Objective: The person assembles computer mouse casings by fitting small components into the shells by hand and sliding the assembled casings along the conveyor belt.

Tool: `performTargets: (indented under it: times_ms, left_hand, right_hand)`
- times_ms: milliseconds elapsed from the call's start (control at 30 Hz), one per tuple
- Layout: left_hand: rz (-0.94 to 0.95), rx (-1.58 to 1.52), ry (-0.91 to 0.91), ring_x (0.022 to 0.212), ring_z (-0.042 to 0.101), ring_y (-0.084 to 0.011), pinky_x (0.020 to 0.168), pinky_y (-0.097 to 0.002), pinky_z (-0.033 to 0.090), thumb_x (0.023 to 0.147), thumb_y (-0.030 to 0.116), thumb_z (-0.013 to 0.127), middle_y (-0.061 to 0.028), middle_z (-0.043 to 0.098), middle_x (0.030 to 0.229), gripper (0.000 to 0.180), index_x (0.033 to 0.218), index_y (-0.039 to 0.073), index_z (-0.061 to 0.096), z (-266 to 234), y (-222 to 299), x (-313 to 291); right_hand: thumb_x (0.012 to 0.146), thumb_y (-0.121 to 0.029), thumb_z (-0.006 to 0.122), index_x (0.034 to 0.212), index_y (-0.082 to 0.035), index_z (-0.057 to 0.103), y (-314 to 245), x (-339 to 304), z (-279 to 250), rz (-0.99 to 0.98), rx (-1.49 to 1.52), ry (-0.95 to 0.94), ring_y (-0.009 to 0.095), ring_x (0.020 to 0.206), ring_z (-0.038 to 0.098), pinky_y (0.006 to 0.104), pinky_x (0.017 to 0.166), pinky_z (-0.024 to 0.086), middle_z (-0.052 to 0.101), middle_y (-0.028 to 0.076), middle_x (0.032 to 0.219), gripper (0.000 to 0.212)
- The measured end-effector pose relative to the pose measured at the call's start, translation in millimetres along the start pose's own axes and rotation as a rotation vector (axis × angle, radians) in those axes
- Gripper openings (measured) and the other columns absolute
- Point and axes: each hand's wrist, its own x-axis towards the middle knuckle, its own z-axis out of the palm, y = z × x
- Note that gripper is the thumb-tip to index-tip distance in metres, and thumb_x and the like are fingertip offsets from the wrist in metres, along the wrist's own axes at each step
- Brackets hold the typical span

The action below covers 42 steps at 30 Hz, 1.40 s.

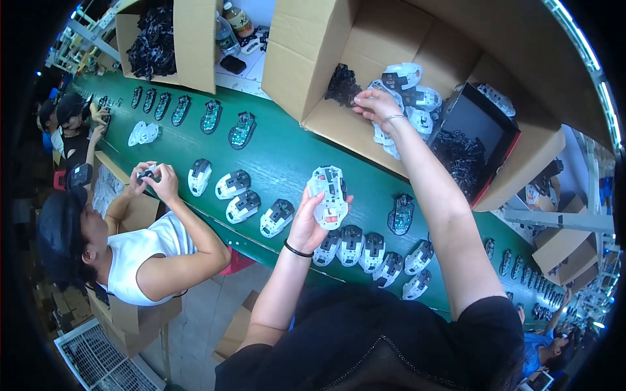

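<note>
My left hand (305, 225) is closed around a white computer mouse shell (330, 195), holding it above the green bench with its cut-out inner side facing up. My right hand (378, 107) reaches into a large cardboard carton (391, 39). Its fingertips are pinched together at the edge of a pile of small black plastic parts (340, 86); what is between them, if anything, is too small to make out. Beside that hand, several white mouse shells (417, 98) lie heaped in the carton. A black box (479, 114) with more black parts stands to their right.
On the green bench (274, 130) stand several grey-and-white mouse assemblies (352, 244), with a green circuit board (401, 215) to their right. More boards (242, 130) line the far left. A co-worker (140, 260) sits at my left, handling a small part. Another carton (195, 45) holds black parts.
</note>
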Motion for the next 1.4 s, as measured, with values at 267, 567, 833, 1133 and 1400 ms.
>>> performTargets:
  times_ms: [267,567,833,1133,1400]
  left_hand:
    - [0.025,-0.042,-0.104,0.104,0.055,-0.0296,0.090,-0.0443,0.046,0.093,0.028,0.043,-0.0093,0.053,0.117,0.038,0.126,0.011,0.039,22,-6,-17]
    - [-0.175,0.231,-0.312,0.104,0.056,-0.0244,0.086,-0.0376,0.048,0.095,0.021,0.033,-0.0103,0.050,0.121,0.039,0.132,0.009,0.029,73,-53,-49]
    - [-0.259,0.378,-0.307,0.108,0.053,-0.0190,0.086,-0.0346,0.048,0.096,0.020,0.035,-0.0085,0.048,0.122,0.040,0.134,0.009,0.028,83,-81,-72]
    - [-0.271,0.446,-0.238,0.099,0.055,-0.0176,0.075,-0.0304,0.049,0.095,0.023,0.036,-0.0084,0.052,0.115,0.037,0.129,0.007,0.035,84,-88,-87]
    - [-0.270,0.461,-0.204,0.097,0.055,-0.0141,0.069,-0.0262,0.048,0.095,0.022,0.037,-0.0063,0.052,0.112,0.038,0.130,0.007,0.034,80,-80,-94]
  right_hand:
    - [0.080,0.000,0.063,0.104,0.001,0.059,-27,-174,28,-0.105,0.115,-0.379,0.011,0.079,0.062,0.0203,0.070,0.051,0.064,0.007,0.090,0.024]
    - [0.080,0.001,0.061,0.104,0.001,0.059,12,-323,6,-0.572,-0.331,0.128,0.009,0.068,0.059,0.0230,0.062,0.050,0.061,0.004,0.081,0.024]
    - [0.076,0.001,0.058,0.109,-0.008,0.061,35,-391,-9,-0.818,-1.196,0.283,0.019,0.072,0.057,0.0257,0.063,0.048,0.059,0.008,0.079,0.035]
    - [0.081,0.005,0.058,0.097,0.004,0.064,33,-397,8,-0.498,-0.064,0.231,0.010,0.088,0.058,0.0223,0.077,0.048,0.061,0.006,0.097,0.017]
    - [0.076,-0.002,0.068,0.088,0.002,0.065,33,-385,16,-0.463,-0.318,0.344,0.008,0.072,0.062,0.0210,0.064,0.050,0.066,0.006,0.081,0.013]
